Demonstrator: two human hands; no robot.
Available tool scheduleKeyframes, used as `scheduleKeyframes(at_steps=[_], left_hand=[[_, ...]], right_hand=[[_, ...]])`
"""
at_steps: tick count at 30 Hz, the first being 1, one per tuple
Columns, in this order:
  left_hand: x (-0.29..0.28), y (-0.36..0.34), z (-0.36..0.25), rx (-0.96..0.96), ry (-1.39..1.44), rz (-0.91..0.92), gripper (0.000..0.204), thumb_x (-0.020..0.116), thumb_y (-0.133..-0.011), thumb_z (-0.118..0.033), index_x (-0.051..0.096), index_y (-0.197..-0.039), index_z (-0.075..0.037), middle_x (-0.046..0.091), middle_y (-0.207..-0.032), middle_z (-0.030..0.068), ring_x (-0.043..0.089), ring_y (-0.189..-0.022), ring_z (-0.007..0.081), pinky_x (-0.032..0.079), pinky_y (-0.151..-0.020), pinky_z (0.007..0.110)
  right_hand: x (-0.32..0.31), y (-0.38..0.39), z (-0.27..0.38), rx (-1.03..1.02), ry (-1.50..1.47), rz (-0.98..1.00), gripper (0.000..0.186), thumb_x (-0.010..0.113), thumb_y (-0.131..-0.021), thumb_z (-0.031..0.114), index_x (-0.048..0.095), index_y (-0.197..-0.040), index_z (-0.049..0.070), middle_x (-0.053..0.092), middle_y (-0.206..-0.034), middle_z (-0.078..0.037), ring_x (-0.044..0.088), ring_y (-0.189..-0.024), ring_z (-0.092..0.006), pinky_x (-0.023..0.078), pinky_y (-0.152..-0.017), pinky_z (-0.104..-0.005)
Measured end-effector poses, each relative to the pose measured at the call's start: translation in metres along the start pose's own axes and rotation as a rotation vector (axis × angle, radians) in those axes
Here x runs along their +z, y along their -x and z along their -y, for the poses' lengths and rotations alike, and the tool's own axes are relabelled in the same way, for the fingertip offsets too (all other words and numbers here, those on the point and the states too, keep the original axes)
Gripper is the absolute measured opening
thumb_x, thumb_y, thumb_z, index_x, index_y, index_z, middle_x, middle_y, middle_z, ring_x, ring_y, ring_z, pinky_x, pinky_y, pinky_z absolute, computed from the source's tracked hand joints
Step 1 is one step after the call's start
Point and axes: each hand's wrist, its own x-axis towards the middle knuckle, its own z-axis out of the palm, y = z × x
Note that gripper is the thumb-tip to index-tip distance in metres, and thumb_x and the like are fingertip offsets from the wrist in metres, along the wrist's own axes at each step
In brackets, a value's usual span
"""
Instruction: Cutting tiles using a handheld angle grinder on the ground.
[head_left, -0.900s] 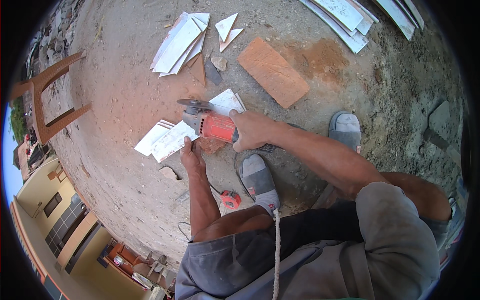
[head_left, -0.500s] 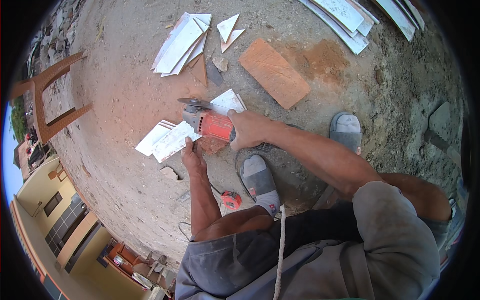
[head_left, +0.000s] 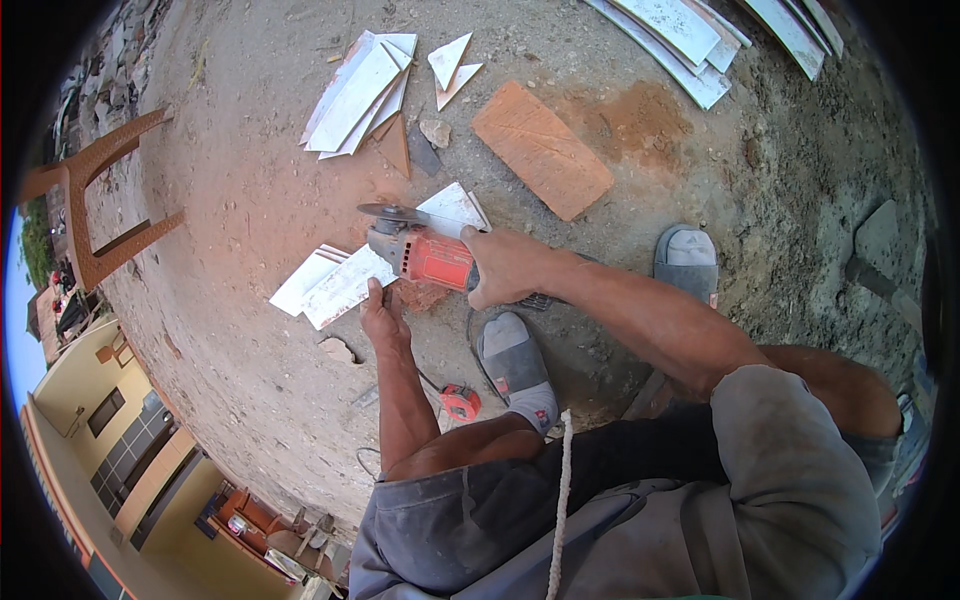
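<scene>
grinder (head_left: 437, 260) sits clasped in the right hand's (head_left: 507, 266) fingers, the left hand (head_left: 384, 322) pinching a white tile (head_left: 343, 290).

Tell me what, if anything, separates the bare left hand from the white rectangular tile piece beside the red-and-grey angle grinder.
Nothing visible: the bare left hand has its thumb on the edge of the white rectangular tile piece. The red-and-grey angle grinder, in the right hand, is alongside, not between them.

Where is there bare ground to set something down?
Widest: dirt between the brown plastic chair and the stacked white tile strips. Smaller: soil between the orange rectangular slab and the grey right slipper. Crowded: around the red angle grinder, with the right hand, left hand and white rectangular tile.
</scene>
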Motion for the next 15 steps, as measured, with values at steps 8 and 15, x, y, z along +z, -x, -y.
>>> scheduleKeyframes(at_steps=[8, 15], left_hand=[[-0.002, -0.001, 0.003, -0.003, -0.012, 0.011, 0.031, 0.066, -0.094, -0.021, 0.054, -0.115, -0.002, 0.064, -0.107, 0.0053, 0.061, -0.094, 0.0151, 0.05, -0.08, 0.029], [-0.003, -0.002, 0.003, 0.0, -0.015, -0.015, 0.033, 0.066, -0.094, -0.021, 0.054, -0.119, -0.003, 0.064, -0.107, 0.005, 0.061, -0.093, 0.0151, 0.05, -0.081, 0.029]], right_hand=[[0.001, -0.006, -0.001, 0.015, -0.026, 0.016, 0.072, 0.075, -0.063, 0.029, 0.047, -0.116, -0.011, 0.064, -0.099, -0.033, 0.064, -0.095, -0.045, 0.052, -0.083, -0.0459], [0.002, -0.014, 0.002, 0.037, -0.061, 0.018, 0.071, 0.074, -0.064, 0.029, 0.048, -0.115, -0.011, 0.064, -0.099, -0.033, 0.064, -0.095, -0.0444, 0.052, -0.084, -0.0458]])
